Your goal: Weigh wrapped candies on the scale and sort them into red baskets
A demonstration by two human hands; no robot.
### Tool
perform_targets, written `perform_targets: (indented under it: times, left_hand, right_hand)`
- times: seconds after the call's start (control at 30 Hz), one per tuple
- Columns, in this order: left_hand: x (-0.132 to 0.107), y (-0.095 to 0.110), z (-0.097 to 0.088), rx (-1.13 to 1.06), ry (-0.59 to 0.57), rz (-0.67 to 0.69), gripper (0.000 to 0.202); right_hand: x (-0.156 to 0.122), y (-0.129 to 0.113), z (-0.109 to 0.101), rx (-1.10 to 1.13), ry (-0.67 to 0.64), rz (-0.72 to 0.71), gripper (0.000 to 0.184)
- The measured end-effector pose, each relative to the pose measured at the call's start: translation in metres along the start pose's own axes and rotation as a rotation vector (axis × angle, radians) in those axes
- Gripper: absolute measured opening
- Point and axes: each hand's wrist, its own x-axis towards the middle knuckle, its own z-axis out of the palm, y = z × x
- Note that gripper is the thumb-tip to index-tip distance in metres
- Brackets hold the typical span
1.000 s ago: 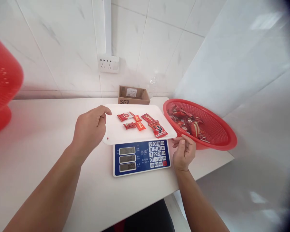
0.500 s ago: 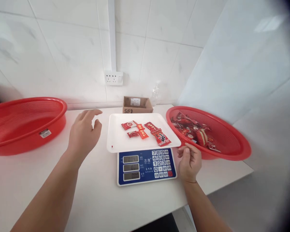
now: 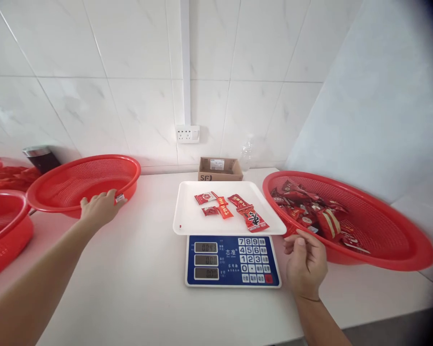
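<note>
My left hand (image 3: pixel 100 207) reaches to the near rim of a red plastic basket (image 3: pixel 128 168) at the left, its fingers spread over the edge beside a white label. Whether it presses on the rim I cannot tell. My right hand (image 3: pixel 306 264) is closed, with curled fingers and the thumb against them, beside the scale and against the near edge of another red basket (image 3: pixel 397 230). What it holds, if anything, is hidden. Between the hands stands a blue digital scale (image 3: pixel 225 278) with a white tray (image 3: pixel 195 223). Several red snack packets (image 3: pixel 253 218) lie on the tray.
Several red packets (image 3: pixel 310 204) fill part of the right basket. Behind the scale are a cardboard box (image 3: pixel 205 177) and a clear bottle (image 3: pixel 246 154). Far left, a third red basket (image 3: pixel 10 240), red bags (image 3: pixel 9 178) and a dark container (image 3: pixel 41 158) stand.
My left hand has moved left from beside the tray to the left basket. The view has turned left, showing more there. My right hand stays by the right basket; the packets keep their places.
</note>
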Motion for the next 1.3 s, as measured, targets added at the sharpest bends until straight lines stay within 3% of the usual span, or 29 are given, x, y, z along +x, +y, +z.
perform_targets:
  times: [0.27, 0.4, 0.5, 0.63, 0.77, 0.9, 1.03, 1.3]
  left_hand:
    - [-0.003, 0.068, 0.002, -0.119, -0.119, 0.21, 0.054]
    - [-0.005, 0.1, 0.0, -0.143, -0.123, 0.26, 0.061]
    - [-0.009, 0.131, -0.003, -0.204, -0.129, 0.406, 0.065]
    - [-0.019, 0.182, -0.007, -0.361, -0.332, 0.665, 0.079]
    - [-0.026, 0.229, -0.006, -0.388, -0.459, 0.748, 0.091]
    - [-0.029, 0.266, -0.002, -0.35, -0.45, 0.771, 0.091]
    - [-0.033, 0.291, 0.002, -0.298, -0.384, 0.827, 0.078]
    - [-0.033, 0.3, 0.003, -0.325, -0.169, 0.841, 0.06]
  right_hand:
    - [-0.001, 0.003, 0.0, -0.029, -0.018, 0.024, 0.027]
    - [-0.002, 0.004, 0.0, -0.052, -0.021, 0.044, 0.028]
    - [-0.002, 0.006, 0.001, -0.055, -0.026, 0.047, 0.028]
    - [-0.002, 0.009, 0.0, -0.062, -0.052, 0.036, 0.027]
    - [-0.001, 0.01, 0.0, -0.056, -0.058, 0.03, 0.025]
    - [0.0, 0.009, 0.0, -0.083, -0.07, 0.04, 0.025]
    - [0.0, 0.009, 0.0, -0.093, -0.074, 0.051, 0.027]
    - [0.001, 0.009, -0.001, -0.092, -0.082, 0.077, 0.031]
